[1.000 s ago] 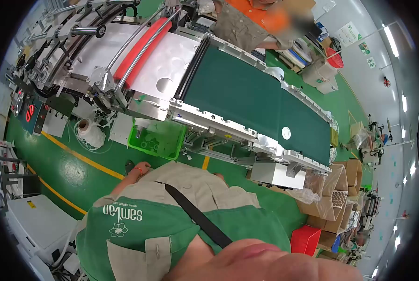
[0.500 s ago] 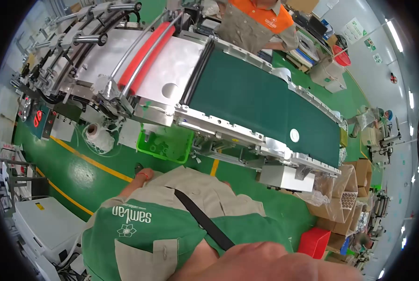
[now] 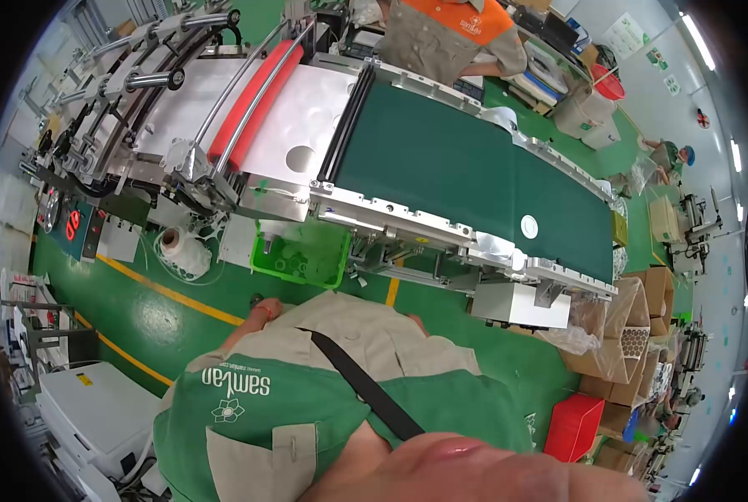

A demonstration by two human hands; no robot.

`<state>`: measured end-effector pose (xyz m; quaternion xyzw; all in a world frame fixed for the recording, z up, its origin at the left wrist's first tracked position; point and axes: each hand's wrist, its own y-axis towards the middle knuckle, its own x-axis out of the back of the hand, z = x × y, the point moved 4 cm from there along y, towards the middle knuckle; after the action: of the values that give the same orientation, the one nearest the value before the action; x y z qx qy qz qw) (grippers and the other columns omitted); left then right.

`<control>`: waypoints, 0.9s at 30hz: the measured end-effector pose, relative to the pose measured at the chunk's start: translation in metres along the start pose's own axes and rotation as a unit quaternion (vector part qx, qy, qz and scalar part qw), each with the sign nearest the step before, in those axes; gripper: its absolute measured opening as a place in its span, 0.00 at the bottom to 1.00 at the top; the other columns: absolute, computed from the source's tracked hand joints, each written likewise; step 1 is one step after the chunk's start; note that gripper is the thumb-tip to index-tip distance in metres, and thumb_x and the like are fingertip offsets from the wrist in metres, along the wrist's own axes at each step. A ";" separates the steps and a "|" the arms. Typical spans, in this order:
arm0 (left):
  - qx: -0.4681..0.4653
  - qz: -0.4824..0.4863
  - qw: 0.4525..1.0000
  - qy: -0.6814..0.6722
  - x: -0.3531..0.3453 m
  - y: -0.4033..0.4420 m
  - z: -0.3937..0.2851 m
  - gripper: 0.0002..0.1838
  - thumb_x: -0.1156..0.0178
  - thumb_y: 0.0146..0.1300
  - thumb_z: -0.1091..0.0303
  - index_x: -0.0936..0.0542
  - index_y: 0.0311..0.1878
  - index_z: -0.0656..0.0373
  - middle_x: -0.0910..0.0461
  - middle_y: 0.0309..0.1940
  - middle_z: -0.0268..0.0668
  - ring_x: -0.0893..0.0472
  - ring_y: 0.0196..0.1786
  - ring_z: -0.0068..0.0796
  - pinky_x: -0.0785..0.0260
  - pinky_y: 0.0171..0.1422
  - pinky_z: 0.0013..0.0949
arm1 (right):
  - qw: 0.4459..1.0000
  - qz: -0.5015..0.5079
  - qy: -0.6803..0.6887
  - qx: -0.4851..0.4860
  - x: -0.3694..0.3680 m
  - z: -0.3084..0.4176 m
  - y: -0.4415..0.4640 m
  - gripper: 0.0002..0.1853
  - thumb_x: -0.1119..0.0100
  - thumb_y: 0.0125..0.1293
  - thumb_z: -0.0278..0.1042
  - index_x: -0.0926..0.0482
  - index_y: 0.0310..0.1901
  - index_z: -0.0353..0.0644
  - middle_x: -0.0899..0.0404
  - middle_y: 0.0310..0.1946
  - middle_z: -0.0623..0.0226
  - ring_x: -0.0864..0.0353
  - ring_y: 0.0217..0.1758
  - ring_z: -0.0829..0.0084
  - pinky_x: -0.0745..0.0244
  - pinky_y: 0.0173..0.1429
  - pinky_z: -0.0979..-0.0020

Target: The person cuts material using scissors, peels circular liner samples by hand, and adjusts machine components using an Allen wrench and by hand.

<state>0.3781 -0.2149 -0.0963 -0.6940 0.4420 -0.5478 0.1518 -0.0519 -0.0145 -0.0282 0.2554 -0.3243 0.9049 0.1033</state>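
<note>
My left hand [image 3: 267, 308], with a red band at the wrist, hangs beside my trousers above the green floor. A small dark item [image 3: 256, 299] lies at its fingertips in view; whether the hand holds it I cannot make out. Of my right hand [image 3: 418, 324] only a sliver shows at the other side of my trousers, its fingers hidden. In front of me stands a machine with a red roller [image 3: 257, 102] over a white sheet [image 3: 317, 113]. A green conveyor belt [image 3: 432, 159] runs from it to the right, carrying one white disc [image 3: 529, 227].
A green crate [image 3: 340, 272] sits on the floor under the machine, near a white roll [image 3: 186, 253]. A co-worker in an orange and grey shirt [image 3: 449, 38] stands across the belt. Cardboard boxes [image 3: 612, 360] and a red bin [image 3: 573, 427] are at the right.
The view has tilted slightly, shifting the machine and belt in the frame. A distant person in a blue cap appears more upright. Both my hands stay low by my sides.
</note>
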 end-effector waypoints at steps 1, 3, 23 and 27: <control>0.017 -0.012 0.999 -0.029 0.012 -0.012 -0.010 0.22 0.56 0.61 0.56 0.19 0.42 0.61 0.22 0.44 0.51 0.22 0.48 0.46 0.31 0.54 0.39 | 0.999 0.018 -0.007 -0.029 0.004 0.011 -0.003 0.18 0.42 0.53 0.43 0.20 0.39 0.36 0.21 0.31 0.48 0.20 0.39 0.53 0.27 0.43 0.61; 0.028 -0.006 0.999 -0.031 0.019 -0.024 -0.019 0.22 0.57 0.62 0.55 0.20 0.43 0.62 0.22 0.45 0.51 0.22 0.49 0.46 0.31 0.55 0.39 | 0.995 0.050 -0.021 -0.087 0.016 0.041 -0.030 0.19 0.42 0.53 0.44 0.20 0.39 0.36 0.21 0.33 0.48 0.21 0.40 0.51 0.27 0.44 0.61; -0.062 0.027 0.998 0.003 0.007 -0.014 -0.013 0.17 0.53 0.56 0.65 0.19 0.40 0.64 0.22 0.43 0.52 0.22 0.48 0.48 0.31 0.53 0.40 | 0.994 0.051 -0.089 0.023 0.026 0.090 -0.030 0.17 0.45 0.59 0.44 0.21 0.42 0.40 0.21 0.38 0.55 0.22 0.41 0.59 0.30 0.46 0.64; -0.084 0.005 0.994 0.072 -0.004 -0.014 -0.007 0.17 0.52 0.55 0.63 0.19 0.42 0.60 0.21 0.43 0.49 0.20 0.45 0.46 0.28 0.48 0.40 | 0.973 0.147 -0.016 0.178 0.030 0.158 -0.011 0.14 0.45 0.62 0.41 0.20 0.39 0.38 0.19 0.31 0.59 0.21 0.32 0.66 0.29 0.39 0.67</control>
<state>0.3780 -0.2025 -0.0865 -0.6608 0.4998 -0.5564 0.0633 -0.0111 -0.1065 0.0980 0.2335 -0.1933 0.9493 -0.0832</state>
